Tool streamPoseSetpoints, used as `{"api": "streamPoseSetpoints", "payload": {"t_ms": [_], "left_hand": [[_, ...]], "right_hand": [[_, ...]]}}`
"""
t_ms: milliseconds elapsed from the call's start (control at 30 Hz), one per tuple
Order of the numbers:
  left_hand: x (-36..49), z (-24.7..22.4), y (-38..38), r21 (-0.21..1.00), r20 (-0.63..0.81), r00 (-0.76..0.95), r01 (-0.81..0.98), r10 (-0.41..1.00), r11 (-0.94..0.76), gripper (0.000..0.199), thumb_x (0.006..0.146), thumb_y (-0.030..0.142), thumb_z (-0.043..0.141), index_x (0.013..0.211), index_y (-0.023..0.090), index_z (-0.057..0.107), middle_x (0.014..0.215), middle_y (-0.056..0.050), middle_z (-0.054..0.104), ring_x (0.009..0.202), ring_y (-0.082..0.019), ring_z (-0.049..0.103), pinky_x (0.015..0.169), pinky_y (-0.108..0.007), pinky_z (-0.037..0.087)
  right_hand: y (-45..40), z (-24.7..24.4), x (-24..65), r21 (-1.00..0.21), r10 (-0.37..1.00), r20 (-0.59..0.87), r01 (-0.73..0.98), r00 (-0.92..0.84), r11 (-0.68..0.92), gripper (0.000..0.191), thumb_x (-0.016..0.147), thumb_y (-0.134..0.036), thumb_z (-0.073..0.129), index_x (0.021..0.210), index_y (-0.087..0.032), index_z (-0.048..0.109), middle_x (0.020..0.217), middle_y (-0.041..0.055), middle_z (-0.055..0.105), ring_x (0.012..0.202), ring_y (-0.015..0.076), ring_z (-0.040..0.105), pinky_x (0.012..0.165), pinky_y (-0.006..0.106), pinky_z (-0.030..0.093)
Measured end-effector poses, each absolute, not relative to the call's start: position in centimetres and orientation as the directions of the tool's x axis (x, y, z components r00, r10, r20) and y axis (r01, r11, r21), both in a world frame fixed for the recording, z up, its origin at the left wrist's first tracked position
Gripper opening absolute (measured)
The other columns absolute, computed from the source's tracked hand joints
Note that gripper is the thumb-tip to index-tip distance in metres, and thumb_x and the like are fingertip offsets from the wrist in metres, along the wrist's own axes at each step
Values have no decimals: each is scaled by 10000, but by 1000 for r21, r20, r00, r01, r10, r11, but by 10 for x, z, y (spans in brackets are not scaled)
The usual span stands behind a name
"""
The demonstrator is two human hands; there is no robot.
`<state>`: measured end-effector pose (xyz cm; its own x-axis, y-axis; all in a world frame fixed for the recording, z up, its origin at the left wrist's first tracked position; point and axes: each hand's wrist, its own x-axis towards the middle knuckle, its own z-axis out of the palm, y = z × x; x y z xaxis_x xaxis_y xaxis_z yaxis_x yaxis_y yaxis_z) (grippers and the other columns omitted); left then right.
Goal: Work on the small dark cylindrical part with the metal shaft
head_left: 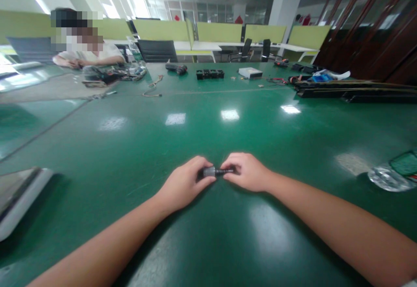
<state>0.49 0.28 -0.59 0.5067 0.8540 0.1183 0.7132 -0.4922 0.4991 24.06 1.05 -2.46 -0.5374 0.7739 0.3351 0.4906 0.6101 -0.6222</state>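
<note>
A small cylindrical part with a grey, shiny body and a thin, dark, ribbed shaft lies sideways between my two hands, low over the green table. My left hand pinches the grey body between thumb and fingers, hiding its left end. The thumb and fingers of my right hand close around the dark shaft at its right end. What exactly the part is, I cannot make out. My hands are close together but apart from each other.
A pale-edged flat device lies at the left, and a clear plastic bottle at the right edge. Far back are a black block, a white box, a cable and long black bars. A person sits far left behind electronic parts.
</note>
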Motion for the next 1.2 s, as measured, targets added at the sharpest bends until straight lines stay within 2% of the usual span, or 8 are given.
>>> {"api": "streamPoseSetpoints", "payload": {"t_ms": [467, 1200], "left_hand": [[5, -5, 3, 477, 109, 510, 726, 853, -495, 242, 903, 409, 596, 1065, 231, 624, 918, -19, 655, 792, -193, 617, 753, -304, 484], [3, -7, 3, 486, 126, 514, 713, 848, -505, 240, 902, 407, 612, 1068, 234, 630, 969, -16, 666, 816, -185, 631, 775, -304, 496]], "right_hand": [[9, -26, 243, -625, 796, 335, 513, -504, 588, 98, 779, -158, 721, 876, -169, 718, 824, 19, 670, 761, 138, 598, 708, 247, 434], [9, -21, 250, -601, 816, 293, 568, -497, 562, 68, 772, -155, 715, 837, -175, 721, 791, 13, 655, 717, 132, 579, 668, 254, 428]]}}
